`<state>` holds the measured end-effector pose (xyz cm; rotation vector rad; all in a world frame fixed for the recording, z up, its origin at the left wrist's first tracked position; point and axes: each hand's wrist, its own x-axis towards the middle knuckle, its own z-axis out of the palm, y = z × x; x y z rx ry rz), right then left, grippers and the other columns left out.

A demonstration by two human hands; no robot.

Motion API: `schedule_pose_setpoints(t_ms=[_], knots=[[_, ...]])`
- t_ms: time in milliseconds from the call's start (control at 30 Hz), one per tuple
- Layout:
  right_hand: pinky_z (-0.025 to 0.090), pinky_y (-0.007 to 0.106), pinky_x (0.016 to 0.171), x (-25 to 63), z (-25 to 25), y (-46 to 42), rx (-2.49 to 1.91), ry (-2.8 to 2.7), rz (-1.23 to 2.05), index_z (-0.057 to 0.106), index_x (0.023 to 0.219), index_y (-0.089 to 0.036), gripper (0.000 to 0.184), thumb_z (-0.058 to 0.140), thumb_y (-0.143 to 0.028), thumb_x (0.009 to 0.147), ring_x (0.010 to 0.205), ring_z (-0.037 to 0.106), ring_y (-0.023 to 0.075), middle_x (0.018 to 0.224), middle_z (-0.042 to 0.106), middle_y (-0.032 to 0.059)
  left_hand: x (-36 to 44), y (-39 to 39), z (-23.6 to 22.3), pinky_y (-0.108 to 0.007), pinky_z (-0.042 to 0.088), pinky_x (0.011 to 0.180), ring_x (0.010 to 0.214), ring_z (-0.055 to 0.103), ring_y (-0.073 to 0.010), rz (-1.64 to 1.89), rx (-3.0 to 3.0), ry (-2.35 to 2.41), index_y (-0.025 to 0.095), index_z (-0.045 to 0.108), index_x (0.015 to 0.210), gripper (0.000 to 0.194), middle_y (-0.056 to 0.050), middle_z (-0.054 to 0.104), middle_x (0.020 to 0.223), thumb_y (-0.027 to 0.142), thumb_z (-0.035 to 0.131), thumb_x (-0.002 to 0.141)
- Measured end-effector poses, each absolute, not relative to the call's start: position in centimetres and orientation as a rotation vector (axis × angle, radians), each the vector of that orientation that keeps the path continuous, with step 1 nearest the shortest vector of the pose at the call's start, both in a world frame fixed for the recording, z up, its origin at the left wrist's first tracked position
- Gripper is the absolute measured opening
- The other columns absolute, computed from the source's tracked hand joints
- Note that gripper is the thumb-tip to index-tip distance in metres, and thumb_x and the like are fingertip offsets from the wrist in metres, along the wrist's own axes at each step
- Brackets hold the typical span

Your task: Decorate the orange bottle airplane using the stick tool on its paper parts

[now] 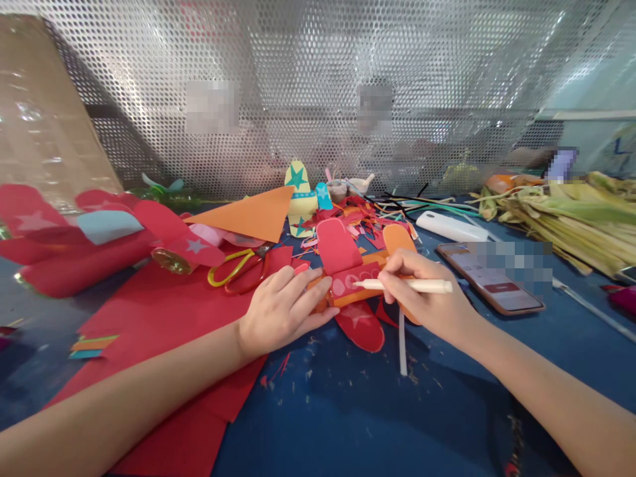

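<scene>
My right hand (417, 281) pinches a cream-white marker pen (427, 285), its tip touching a red strip with pale oval shapes (351, 283). That strip lies along an orange-and-red paper airplane (340, 245) with rounded wings, the lower one carrying a star. At the craft's left end, my left hand (285, 308) is closed around it; the palm side and part of the grip are hidden. Large red paper sheets (163, 331) lie under my left forearm. Scissors (238, 268) with yellow and red handles rest on the sheets behind that hand.
Finished-looking red paper planes (99, 255) stand at left, by an orange paper cone (253, 212). Paper scraps (352, 215) are heaped behind the craft. To the right lie a phone (491, 278), a white tool (452, 226) and dried husks (556, 212). A perforated metal screen (308, 66) closes the back.
</scene>
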<state>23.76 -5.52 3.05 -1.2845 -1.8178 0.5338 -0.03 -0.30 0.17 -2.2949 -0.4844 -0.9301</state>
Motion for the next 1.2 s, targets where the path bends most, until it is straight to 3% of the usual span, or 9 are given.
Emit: schedule_pose_setpoints(t_ms=[1200], knots=[[0.039, 0.025, 0.051, 23.62, 3.28, -5.50, -1.271, -1.812, 0.443, 0.045, 0.069, -0.022, 0.021, 0.048, -0.030, 0.088, 0.049, 0.051, 0.0112, 0.058, 0.054, -0.0038, -0.04, -0.15, 0.02, -0.031, 0.048, 0.059, 0.068, 0.056, -0.0182, -0.936, -2.285, -0.477, 0.014, 0.058, 0.106, 0.036, -0.010, 0.069, 0.097, 0.042, 0.064, 0.085]])
